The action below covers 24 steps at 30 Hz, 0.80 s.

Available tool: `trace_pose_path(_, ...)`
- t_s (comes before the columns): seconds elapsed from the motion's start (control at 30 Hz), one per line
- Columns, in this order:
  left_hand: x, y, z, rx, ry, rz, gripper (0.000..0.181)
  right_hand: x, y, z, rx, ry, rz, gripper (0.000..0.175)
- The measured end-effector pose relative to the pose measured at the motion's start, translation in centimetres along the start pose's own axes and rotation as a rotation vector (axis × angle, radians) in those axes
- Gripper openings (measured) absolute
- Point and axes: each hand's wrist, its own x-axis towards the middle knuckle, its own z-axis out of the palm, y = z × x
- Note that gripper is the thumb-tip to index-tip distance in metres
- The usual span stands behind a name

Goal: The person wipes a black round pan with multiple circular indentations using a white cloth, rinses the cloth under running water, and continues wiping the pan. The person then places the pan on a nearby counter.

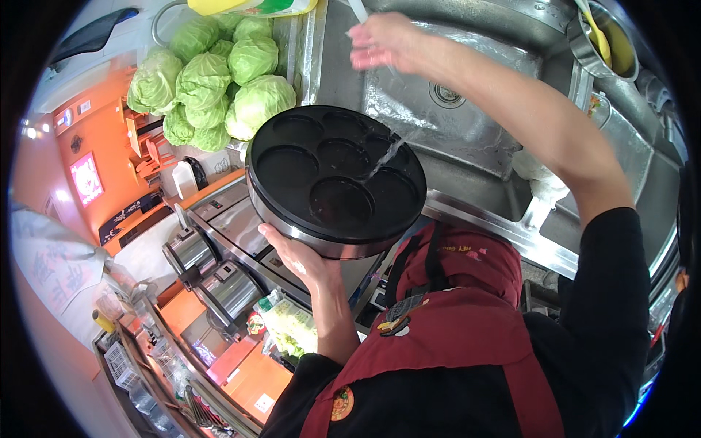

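My left hand [301,257] holds a round black pan with a steel-coloured side [342,159] from below, at its near edge. The pan has several shallow round wells and is tilted over the sink's edge. A thin stream of water [386,156] runs onto its right side. My right hand [386,44] is raised over the steel sink [394,117], its fingers blurred. It overlaps a white tube [358,10], and I cannot tell whether it grips the tube.
Several green cabbages [204,79] are heaped left of the sink. A steel pot [630,65] with a yellow-handled utensil stands at the upper right. Behind the pan lies a steel counter [235,211] with two shiny cylindrical appliances [227,290]. A whitish bag [547,186] lies on the sink divider.
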Motion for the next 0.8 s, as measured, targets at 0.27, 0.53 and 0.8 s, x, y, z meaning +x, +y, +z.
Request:
trace_pose_path(0.27,0.0,0.2,0.4,0.016,-0.017,-0.014,0.063,-2.8,1.1,5.9,-0.004,-0.203,0.153,0.018)
trace_pose_path(0.53,-0.3,0.2,0.4,0.033,-0.04,0.001,0.064,-5.0,1.3,8.2,-0.155,-0.5,0.136,0.028)
trace_pose_path(0.8,-0.2,-0.3,-0.2,-0.003,-0.061,0.019,0.066,2.4,-0.2,0.4,0.31,0.13,-0.017,0.021)
